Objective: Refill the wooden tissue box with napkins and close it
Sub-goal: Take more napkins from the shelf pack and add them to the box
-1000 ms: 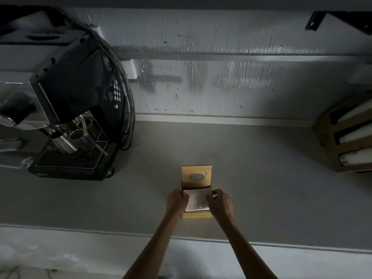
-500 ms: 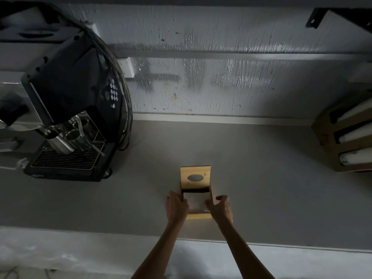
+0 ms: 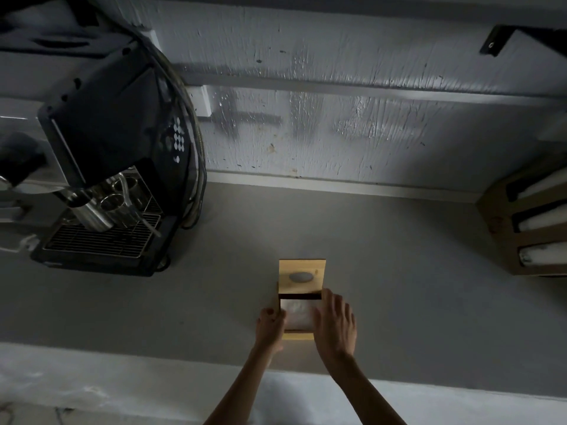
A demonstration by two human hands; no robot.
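It looked like a coffee-making corner of a kitchen or small café. A black espresso machine (image 3: 101, 154) stood at the left edge of a grey countertop (image 3: 399, 271), with steel cups (image 3: 113, 201) on its wire drip grate (image 3: 92, 240) and a steam wand (image 3: 144, 220) angled over it. At the right edge sat a slotted cardboard holder (image 3: 497, 223) stocked with white supplies. A wooden tissue box (image 3: 317, 269) stood near the front edge. Behind ran a rough white-painted wall (image 3: 337, 133).
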